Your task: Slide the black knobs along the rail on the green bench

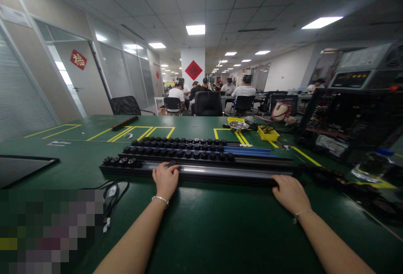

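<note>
A long black rail [220, 172] with a shiny channel lies across the green table in front of me. Several small black knob-like parts [123, 161] sit at its left end. The fingers of my left hand [165, 180] close around another small black part [173, 163] in the channel, partly hidden by them. Near the rail's right end, my right hand [291, 195] grips the front edge, thumb in front and fingers over the top. Directly behind are more rails, with rows of similar black parts [179, 153] and blue strips [252, 151].
Black cables [115, 194] lie at the left, near a dark tray [28, 169]. A metal bowl [238, 125] and a yellow bin [267, 133] stand behind the rails. At right are an open black case [330, 122] and a clear container [373, 165]. People sit farther back.
</note>
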